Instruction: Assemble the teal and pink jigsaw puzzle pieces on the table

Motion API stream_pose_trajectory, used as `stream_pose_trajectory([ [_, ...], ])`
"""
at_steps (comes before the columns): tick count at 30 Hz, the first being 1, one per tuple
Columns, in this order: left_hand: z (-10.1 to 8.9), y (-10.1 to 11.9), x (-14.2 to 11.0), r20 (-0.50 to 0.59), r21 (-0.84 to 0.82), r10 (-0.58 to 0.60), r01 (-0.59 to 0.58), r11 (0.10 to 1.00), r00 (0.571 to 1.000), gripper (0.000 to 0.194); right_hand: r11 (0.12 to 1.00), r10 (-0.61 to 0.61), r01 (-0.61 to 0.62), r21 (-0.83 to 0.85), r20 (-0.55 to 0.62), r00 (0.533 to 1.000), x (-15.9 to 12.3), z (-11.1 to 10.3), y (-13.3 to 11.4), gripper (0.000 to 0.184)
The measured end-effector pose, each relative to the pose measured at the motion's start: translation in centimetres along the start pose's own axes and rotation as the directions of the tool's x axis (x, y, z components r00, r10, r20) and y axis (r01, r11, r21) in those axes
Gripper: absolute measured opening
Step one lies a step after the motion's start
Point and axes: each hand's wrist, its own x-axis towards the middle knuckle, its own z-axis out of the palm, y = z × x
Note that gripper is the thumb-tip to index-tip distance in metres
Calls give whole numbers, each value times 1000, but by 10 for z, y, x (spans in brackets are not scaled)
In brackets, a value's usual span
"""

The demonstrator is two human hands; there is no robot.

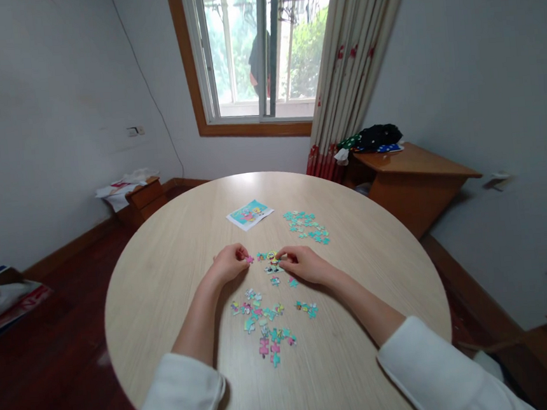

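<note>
My left hand (pixel 231 263) is closed in a pinch on a pink puzzle piece (pixel 249 259), just left of a small joined patch of jigsaw (pixel 272 268) with a yellow cartoon figure. On the right edge of that patch rest the fingertips of my right hand (pixel 302 264); thumb and forefinger are close together there, and whether they grip a piece or only touch the patch is hidden. Below the patch lie two single pieces, one bluish (pixel 275 281) and one pink and teal (pixel 293 282).
Loose mixed pieces (pixel 258 311) lie nearer me, with a smaller group (pixel 307 308) to their right. Teal pieces (pixel 306 224) are spread farther back. A picture card (pixel 250 214) lies at the far side of the round table (pixel 163 253). A wooden desk (pixel 414 167) stands behind right.
</note>
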Motion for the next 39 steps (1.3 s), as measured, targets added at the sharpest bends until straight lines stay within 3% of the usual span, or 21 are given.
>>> stream_pose_trajectory([
  [16, -1, 0, 0, 78, 15, 25, -27, 1000, 997, 19, 1000, -10, 10, -10, 5, 1000, 0, -1, -3, 22],
  [26, -2, -1, 2, 143, -138, 33, -13, 990, 989, 26, 1000, -19, 19, 12, 5, 1000, 0, 1, 1, 22],
  [39, -5, 6, -3, 175, -194, -12, 47, 980, 984, 33, 999, -27, 27, -25, 16, 1000, 0, 0, -1, 21],
])
